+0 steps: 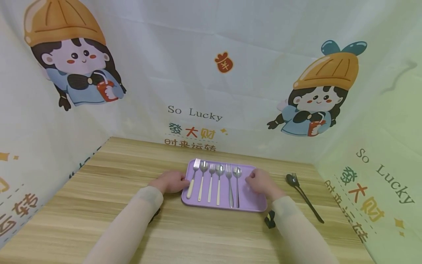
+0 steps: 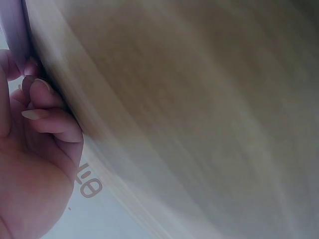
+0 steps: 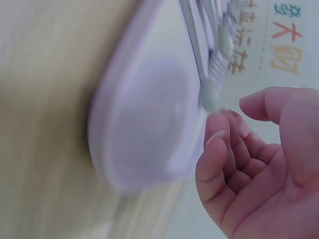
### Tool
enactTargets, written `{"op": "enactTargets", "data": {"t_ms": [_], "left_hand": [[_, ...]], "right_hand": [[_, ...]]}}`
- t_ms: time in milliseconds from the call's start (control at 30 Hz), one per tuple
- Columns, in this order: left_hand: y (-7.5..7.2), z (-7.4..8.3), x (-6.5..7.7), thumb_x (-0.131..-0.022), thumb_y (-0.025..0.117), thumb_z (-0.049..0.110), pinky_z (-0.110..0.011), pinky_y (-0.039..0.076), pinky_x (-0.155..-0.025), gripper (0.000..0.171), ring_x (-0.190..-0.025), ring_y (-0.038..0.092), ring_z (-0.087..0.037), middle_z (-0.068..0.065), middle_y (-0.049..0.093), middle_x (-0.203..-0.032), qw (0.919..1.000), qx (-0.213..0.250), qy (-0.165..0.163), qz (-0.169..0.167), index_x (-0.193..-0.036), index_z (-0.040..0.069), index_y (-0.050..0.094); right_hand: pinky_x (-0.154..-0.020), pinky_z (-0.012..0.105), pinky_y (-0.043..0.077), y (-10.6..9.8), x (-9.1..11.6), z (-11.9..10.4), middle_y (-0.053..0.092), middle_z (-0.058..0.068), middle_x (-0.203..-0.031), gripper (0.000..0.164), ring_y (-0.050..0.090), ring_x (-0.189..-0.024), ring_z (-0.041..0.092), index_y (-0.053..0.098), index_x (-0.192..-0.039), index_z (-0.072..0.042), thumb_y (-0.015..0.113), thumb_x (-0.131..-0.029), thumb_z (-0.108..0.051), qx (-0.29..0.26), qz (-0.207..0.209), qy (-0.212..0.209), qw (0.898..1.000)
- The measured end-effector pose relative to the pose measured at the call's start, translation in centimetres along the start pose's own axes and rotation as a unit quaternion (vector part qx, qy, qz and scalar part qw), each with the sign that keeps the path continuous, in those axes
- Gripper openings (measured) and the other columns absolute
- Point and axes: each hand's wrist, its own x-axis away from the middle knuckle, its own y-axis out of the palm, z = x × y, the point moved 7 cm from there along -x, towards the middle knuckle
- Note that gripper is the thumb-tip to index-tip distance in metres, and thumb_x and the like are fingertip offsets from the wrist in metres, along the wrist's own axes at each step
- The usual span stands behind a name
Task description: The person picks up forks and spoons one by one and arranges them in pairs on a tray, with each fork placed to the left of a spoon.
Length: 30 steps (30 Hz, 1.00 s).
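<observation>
A lilac tray (image 1: 252, 200) lies on the wooden table. Several forks and spoons stand side by side across its left and middle, starting with a cream-handled fork (image 1: 190, 189) and ending with a metal spoon (image 1: 237, 183). My left hand (image 1: 171, 181) pinches the tray's left edge, thumb by the cream-handled fork. In the left wrist view, the other fingers of that hand (image 2: 45, 119) curl beside the rim. Over the tray's right part hovers my right hand (image 1: 262, 181), fingers loosely bent and thumb apart, with nothing in it in the right wrist view.
On the table (image 1: 132, 176), right of the tray, a black spoon (image 1: 290, 179) and a dark fork (image 1: 308, 201) lie together. A printed cloth (image 1: 250, 102) hangs behind and at both sides. A small black object (image 1: 269, 220) shows by my right wrist.
</observation>
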Motion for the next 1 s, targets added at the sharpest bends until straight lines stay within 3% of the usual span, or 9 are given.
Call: {"op": "enactTargets", "data": {"t_ms": [233, 367, 500, 667, 733, 867, 1000], "left_hand": [[0.0, -0.1, 0.0, -0.095, 0.052, 0.038, -0.031, 0.041, -0.058, 0.031, -0.060, 0.050, -0.015, 0.000, 0.054, -0.064, 1.0000, -0.001, 0.000, -0.004, -0.072, 0.017, 0.056], [0.0, -0.1, -0.2, -0.095, 0.052, 0.038, -0.031, 0.041, -0.059, 0.031, -0.061, 0.050, -0.016, -0.001, 0.055, -0.066, 1.0000, -0.003, 0.002, -0.006, -0.073, 0.017, 0.057], [0.0, -0.2, -0.1, -0.095, 0.052, 0.037, -0.031, 0.041, -0.058, 0.030, -0.060, 0.050, -0.015, 0.000, 0.055, -0.065, 1.0000, 0.000, 0.003, -0.005, -0.073, 0.017, 0.056], [-0.1, -0.1, 0.1, -0.095, 0.052, 0.036, -0.030, 0.039, -0.056, 0.030, -0.059, 0.048, -0.015, 0.000, 0.053, -0.064, 1.0000, 0.007, 0.002, -0.005, -0.072, 0.017, 0.056], [-0.1, -0.1, 0.2, -0.095, 0.052, 0.036, -0.030, 0.039, -0.055, 0.030, -0.058, 0.048, -0.015, 0.000, 0.053, -0.063, 1.0000, 0.008, -0.001, -0.005, -0.071, 0.017, 0.055], [0.0, -0.2, 0.2, -0.095, 0.052, 0.036, -0.030, 0.039, -0.055, 0.031, -0.058, 0.048, -0.015, 0.001, 0.052, -0.063, 0.9999, 0.009, -0.006, -0.005, -0.071, 0.017, 0.055], [0.1, -0.2, 0.1, -0.095, 0.052, 0.037, -0.030, 0.039, -0.055, 0.030, -0.058, 0.048, -0.015, 0.001, 0.053, -0.063, 0.9999, 0.008, -0.007, -0.008, -0.072, 0.018, 0.055]], "right_hand": [[-0.055, 0.031, 0.047, -4.4, 0.8, 2.2, 0.060, 0.006, -0.072, 0.022, 0.055, -0.062, 0.018, 0.062, -0.096, -0.001, 0.055, -0.098, -0.021, 0.035, 0.013, 0.002, 0.999], [-0.052, 0.030, 0.043, -6.5, 1.1, 4.4, 0.054, 0.001, -0.061, 0.024, 0.051, -0.055, 0.016, 0.056, -0.079, -0.006, 0.053, -0.098, -0.021, 0.044, 0.022, 0.004, 0.999], [-0.046, 0.028, 0.036, -8.0, 1.8, 6.4, 0.038, -0.005, -0.050, 0.038, 0.037, -0.046, 0.011, 0.042, -0.061, -0.014, 0.053, -0.097, -0.019, 0.055, 0.037, 0.005, 0.998], [-0.044, 0.027, 0.030, -9.0, 2.7, 8.8, 0.027, -0.009, -0.045, 0.046, 0.023, -0.040, 0.008, 0.033, -0.051, -0.019, 0.051, -0.093, -0.014, 0.070, 0.035, 0.007, 0.997], [-0.045, 0.028, 0.031, -9.1, 2.9, 10.2, 0.029, -0.007, -0.046, 0.044, 0.025, -0.041, 0.010, 0.034, -0.051, -0.018, 0.050, -0.091, -0.012, 0.080, 0.030, 0.022, 0.996], [-0.051, 0.033, 0.040, -9.4, 3.5, 12.8, 0.046, 0.002, -0.056, 0.035, 0.042, -0.051, 0.018, 0.047, -0.057, -0.010, 0.054, -0.091, -0.016, 0.106, 0.028, 0.077, 0.991], [-0.055, 0.037, 0.045, -9.6, 4.3, 14.2, 0.055, 0.008, -0.061, 0.035, 0.050, -0.058, 0.023, 0.051, -0.058, -0.008, 0.059, -0.090, -0.020, 0.137, 0.029, 0.104, 0.985]]}}
